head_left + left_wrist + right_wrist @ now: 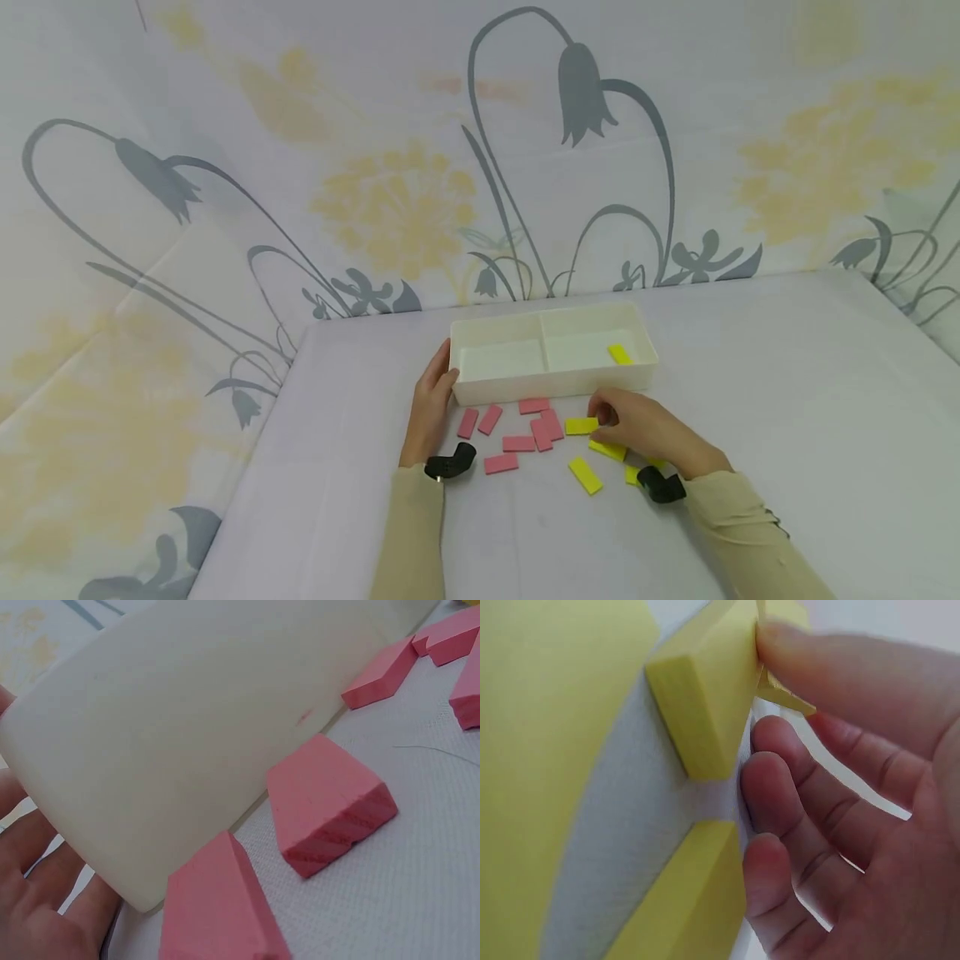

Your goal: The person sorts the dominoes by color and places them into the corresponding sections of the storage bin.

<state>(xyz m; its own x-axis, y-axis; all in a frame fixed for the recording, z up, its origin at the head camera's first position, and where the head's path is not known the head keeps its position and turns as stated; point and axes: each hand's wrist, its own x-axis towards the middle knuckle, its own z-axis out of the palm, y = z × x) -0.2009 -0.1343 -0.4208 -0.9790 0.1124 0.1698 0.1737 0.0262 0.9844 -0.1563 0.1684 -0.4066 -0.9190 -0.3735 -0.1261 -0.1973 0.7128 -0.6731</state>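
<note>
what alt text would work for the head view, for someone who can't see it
A person's right hand is among yellow blocks on a white cloth, while the left hand touches the left end of a two-compartment white box. Pink blocks lie in front of the box; one yellow block sits in its right compartment.

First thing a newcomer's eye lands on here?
Probably the white box at the table's far side, with one yellow block in its right compartment and the left hand at its left end. Next, the loose pink blocks in front of it, and yellow ones around the right hand.
</note>
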